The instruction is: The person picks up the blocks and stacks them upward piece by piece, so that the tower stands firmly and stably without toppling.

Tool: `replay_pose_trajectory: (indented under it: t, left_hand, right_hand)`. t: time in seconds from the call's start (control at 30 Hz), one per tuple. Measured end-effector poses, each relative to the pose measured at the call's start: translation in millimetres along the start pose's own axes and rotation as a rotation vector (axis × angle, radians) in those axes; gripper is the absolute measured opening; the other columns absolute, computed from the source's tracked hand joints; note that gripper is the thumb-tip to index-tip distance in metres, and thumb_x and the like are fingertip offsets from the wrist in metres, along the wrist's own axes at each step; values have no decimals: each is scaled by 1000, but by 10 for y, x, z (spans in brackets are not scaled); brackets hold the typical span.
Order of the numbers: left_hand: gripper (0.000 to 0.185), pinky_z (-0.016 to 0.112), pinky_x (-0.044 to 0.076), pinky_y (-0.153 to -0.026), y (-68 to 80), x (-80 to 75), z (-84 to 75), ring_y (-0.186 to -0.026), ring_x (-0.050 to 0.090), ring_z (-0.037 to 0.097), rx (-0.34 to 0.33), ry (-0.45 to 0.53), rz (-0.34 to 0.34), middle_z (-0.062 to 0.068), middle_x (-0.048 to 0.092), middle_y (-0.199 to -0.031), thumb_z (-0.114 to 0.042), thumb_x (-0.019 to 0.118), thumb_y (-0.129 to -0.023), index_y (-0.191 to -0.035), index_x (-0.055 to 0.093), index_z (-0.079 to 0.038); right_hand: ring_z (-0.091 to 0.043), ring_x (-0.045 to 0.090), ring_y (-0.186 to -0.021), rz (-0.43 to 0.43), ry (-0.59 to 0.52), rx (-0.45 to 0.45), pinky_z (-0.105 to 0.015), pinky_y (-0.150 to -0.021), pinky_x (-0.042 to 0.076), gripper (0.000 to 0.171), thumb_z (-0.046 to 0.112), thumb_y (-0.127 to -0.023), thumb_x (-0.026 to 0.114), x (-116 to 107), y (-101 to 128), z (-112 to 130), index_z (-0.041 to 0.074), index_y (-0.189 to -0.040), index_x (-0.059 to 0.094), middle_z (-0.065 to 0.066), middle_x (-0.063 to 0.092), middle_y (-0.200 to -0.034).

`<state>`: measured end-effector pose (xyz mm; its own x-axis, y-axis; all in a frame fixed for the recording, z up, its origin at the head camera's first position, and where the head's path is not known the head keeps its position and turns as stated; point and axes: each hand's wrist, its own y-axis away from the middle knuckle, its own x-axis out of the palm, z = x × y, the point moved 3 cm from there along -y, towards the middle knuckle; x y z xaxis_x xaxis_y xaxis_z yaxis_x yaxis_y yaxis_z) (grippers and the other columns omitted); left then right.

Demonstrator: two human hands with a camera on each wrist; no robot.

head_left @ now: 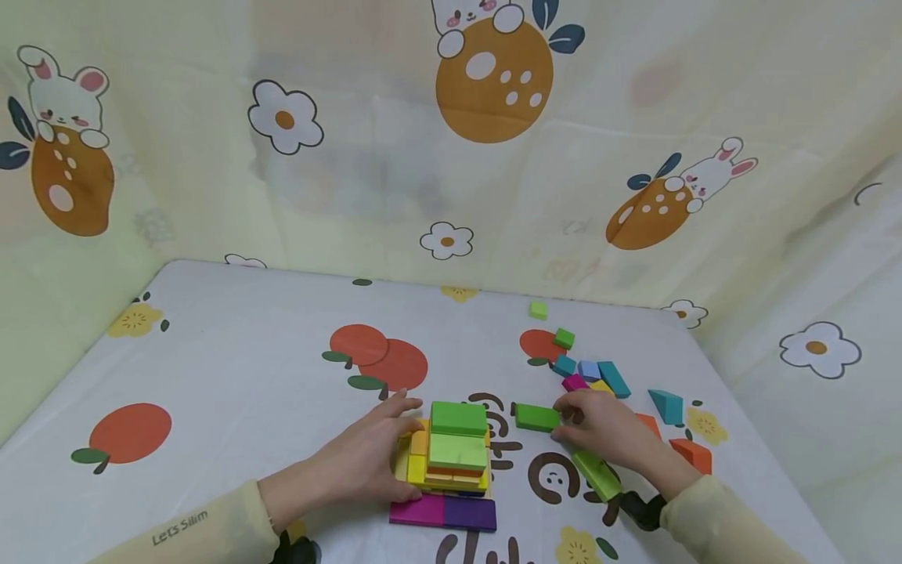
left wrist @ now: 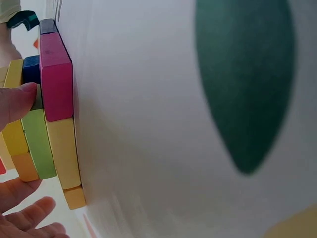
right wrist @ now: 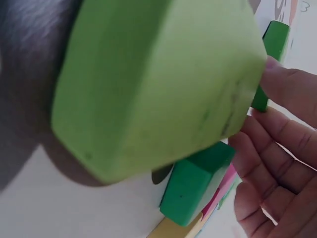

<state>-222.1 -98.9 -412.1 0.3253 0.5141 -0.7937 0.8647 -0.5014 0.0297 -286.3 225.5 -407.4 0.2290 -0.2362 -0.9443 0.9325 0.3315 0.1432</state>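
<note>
A layered stack of coloured wooden blocks (head_left: pixel 458 450) stands in front of me, two green blocks on top and a magenta and a purple block (head_left: pixel 470 515) along its near base. My left hand (head_left: pixel 377 454) holds the stack from its left side, thumb at the near end and fingers toward the far end. In the left wrist view the thumb (left wrist: pixel 20 101) presses a middle layer above the magenta block (left wrist: pixel 57 77). Right of the stack, my right hand (head_left: pixel 609 427) pinches the right end of a flat green block (head_left: pixel 537 417) between thumb and fingertips.
Under the right wrist lies a long light green block (head_left: pixel 597 475). Beyond that hand are several small blocks, among them a teal one (head_left: pixel 615 379) and a light green cube (head_left: pixel 539 310). A blue triangular block (head_left: pixel 665 406) and an orange block (head_left: pixel 692 454) lie farther right. A patterned curtain (head_left: pixel 366 188) hangs behind the table.
</note>
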Motion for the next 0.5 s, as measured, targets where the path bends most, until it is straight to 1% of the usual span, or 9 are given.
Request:
replay_pose_trajectory:
  t: [0.17, 0.3, 0.4, 0.5]
  left_hand:
    - [69, 57, 40, -118, 2, 14, -4, -154, 30, 38, -1, 0, 3, 14, 48, -154, -29, 90, -71, -127, 67, 3]
    - [69, 57, 40, -118, 1, 17, -3, -154, 30, 37, -4, 5, 6, 14, 48, -155, -30, 90, -71, -127, 67, 3]
    - [70, 57, 40, -118, -1, 13, 0, -154, 31, 37, -7, 14, 5, 13, 48, -155, -29, 90, -71, -128, 67, 3]
    - [70, 58, 40, -117, -4, 11, 4, -154, 31, 37, -7, 16, 3, 14, 48, -155, -29, 90, -71, -128, 66, 3]
  right_hand:
    - [-14, 63, -86, -49, -27, -4, -28, -72, 58, 33, 25, -84, 84, -67, 53, 29, 7, -109, 75, 0, 72, -96]
    - [-14, 61, -85, -117, -43, -36, -22, -67, 54, 32, 25, -86, 82, -216, 129, 138, 6, -111, 75, 0, 72, -96]
    - [-12, 61, -84, -192, -58, -107, -20, -65, 53, 31, 25, -87, 82, -357, 219, 301, 8, -111, 75, 1, 72, -96]
    - [-9, 60, -84, -272, -58, -212, -23, -67, 55, 28, 23, -85, 84, -475, 342, 528, 11, -109, 75, 6, 71, -94]
